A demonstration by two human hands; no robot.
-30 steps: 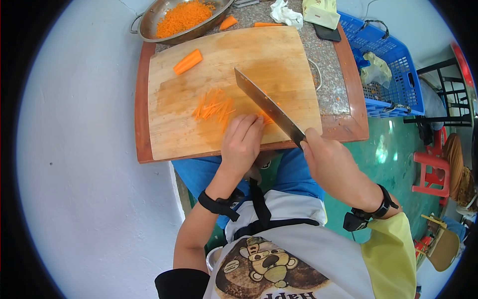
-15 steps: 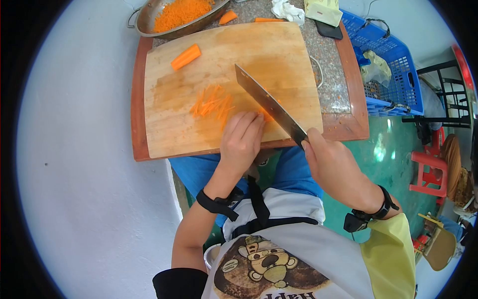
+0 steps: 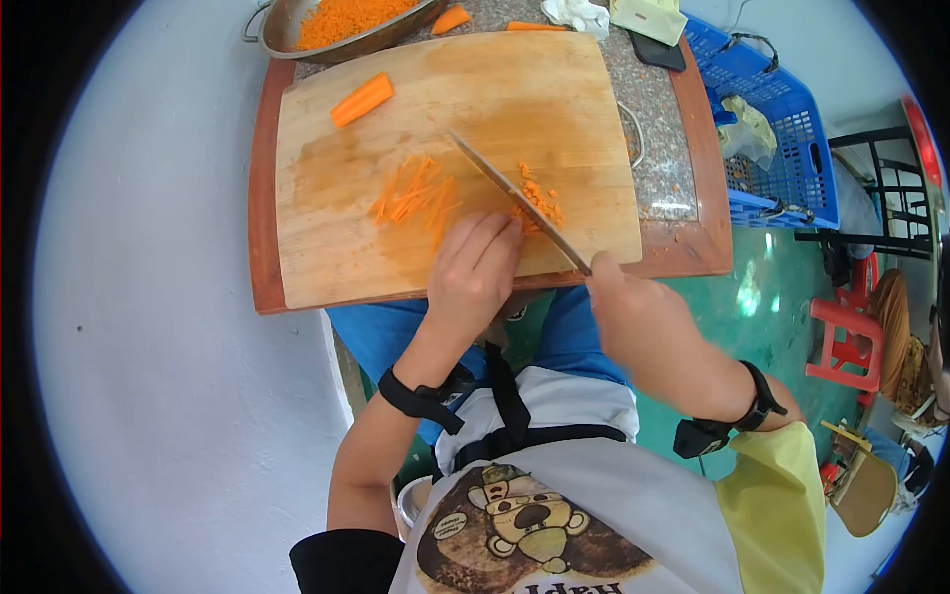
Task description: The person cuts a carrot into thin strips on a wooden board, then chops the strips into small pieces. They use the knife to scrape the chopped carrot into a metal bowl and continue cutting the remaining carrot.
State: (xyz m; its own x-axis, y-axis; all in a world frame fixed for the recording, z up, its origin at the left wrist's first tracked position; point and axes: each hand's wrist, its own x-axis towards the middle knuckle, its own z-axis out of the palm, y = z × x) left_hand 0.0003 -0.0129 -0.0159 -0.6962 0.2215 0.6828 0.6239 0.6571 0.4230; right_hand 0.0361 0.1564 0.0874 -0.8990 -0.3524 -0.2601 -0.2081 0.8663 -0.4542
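Observation:
My right hand (image 3: 643, 322) is closed round the handle of a cleaver (image 3: 524, 203), whose blade slants up and left over the wooden cutting board (image 3: 327, 247). Just left of the blade, my left hand (image 3: 477, 267) presses down with its fingers together, most likely on carrot strips; what lies under the fingertips is hidden. Thin carrot strips (image 3: 411, 193) spread to the left of that hand. Small diced carrot bits (image 3: 539, 203) lie along the blade's right side. A thicker carrot piece (image 3: 362, 100) rests near the board's upper left.
A metal bowl (image 3: 282, 45) of chopped carrot stands at the table's back left. Behind the board are carrot pieces (image 3: 451, 20), crumpled tissue (image 3: 577, 15) and a dark phone (image 3: 657, 52). A blue crate (image 3: 792, 129) and red stool (image 3: 846, 342) are at the right.
The cleaver has tilted more upright and shifted slightly left, so the diced bits beside it show more. My left hand stays beside the blade. The whole view has shifted slightly.

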